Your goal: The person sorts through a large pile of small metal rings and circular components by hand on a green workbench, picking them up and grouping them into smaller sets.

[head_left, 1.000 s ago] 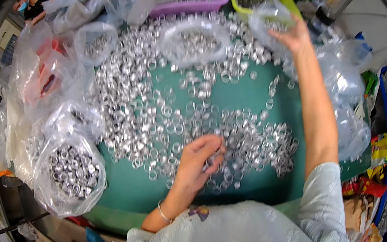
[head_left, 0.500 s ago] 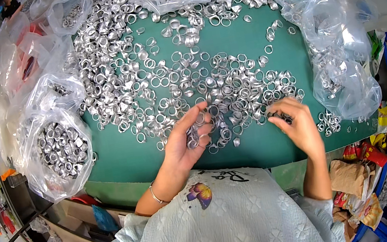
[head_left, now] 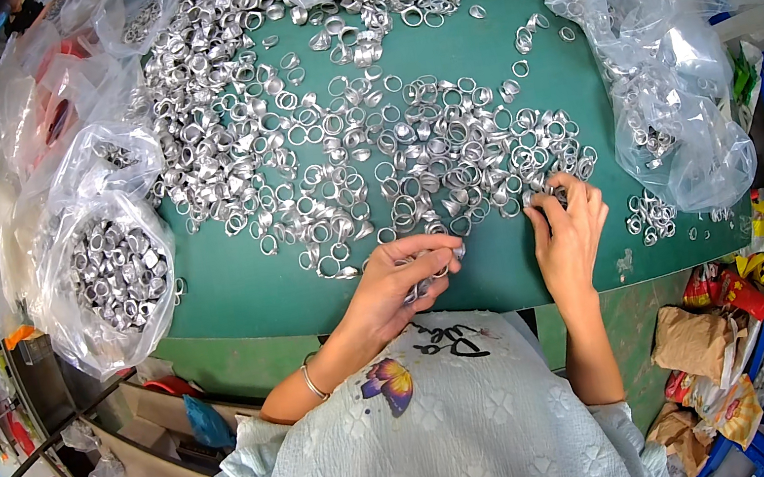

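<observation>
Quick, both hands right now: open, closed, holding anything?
Left hand: fingers curled, pinching silver metal rings.
Right hand: fingers curled on rings at the pile's edge; grip cannot be told.

The rings [head_left: 408, 149] are made of silvery metal with a dull shine, and the table top [head_left: 230, 287] is covered by a smooth, matt green mat. Thin, clear, glossy plastic is seen in the left bag [head_left: 108, 272] and the right bag [head_left: 671, 108], both wrinkled. A textured pale cloth is worn as shirt [head_left: 455, 447]. A shiny metal bracelet [head_left: 311, 383] is seen. Crumpled brown paper bags [head_left: 694, 344] look matt.
</observation>
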`<state>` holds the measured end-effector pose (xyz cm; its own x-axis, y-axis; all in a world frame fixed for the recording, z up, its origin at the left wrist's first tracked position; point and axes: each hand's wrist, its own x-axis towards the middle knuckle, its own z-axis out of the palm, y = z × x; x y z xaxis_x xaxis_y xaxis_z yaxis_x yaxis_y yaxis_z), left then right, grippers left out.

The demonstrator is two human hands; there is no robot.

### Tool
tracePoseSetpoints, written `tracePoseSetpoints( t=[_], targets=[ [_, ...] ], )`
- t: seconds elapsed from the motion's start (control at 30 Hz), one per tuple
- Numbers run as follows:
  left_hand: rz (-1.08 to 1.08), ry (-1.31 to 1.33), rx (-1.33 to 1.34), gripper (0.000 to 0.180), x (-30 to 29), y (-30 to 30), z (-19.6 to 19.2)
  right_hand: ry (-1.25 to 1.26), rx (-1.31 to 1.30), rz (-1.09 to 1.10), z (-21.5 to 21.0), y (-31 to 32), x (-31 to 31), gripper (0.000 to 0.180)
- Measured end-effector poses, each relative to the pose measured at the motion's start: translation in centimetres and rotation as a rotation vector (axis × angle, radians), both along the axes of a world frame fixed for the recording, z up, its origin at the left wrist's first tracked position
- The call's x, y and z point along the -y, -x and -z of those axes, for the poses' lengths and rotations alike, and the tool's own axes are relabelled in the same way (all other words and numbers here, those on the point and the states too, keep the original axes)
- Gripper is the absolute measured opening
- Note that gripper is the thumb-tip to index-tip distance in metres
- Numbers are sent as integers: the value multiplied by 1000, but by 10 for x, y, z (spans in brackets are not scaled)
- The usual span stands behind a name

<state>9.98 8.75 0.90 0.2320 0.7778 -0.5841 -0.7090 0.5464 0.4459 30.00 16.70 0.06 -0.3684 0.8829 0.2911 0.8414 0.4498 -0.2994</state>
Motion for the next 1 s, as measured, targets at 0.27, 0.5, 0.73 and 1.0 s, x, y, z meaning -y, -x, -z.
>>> tracePoseSetpoints(
  t=[0.27, 0.5, 0.73, 1.0],
  targets=[
    [68, -101, -267, 15, 8, -9, 1, 25, -63, -67, 4, 9, 17, 15],
    [54, -262, -334, 20, 11, -11, -5, 976, -1373, -76, -6, 14, 46, 9],
    [92, -405, -488, 28, 9, -14, -17, 898, -1244, -183, -13, 19, 55, 12],
    [59, -450, -486, 28, 13, -14, -17, 710, -1028, -194, -27, 22, 57, 14]
  ],
)
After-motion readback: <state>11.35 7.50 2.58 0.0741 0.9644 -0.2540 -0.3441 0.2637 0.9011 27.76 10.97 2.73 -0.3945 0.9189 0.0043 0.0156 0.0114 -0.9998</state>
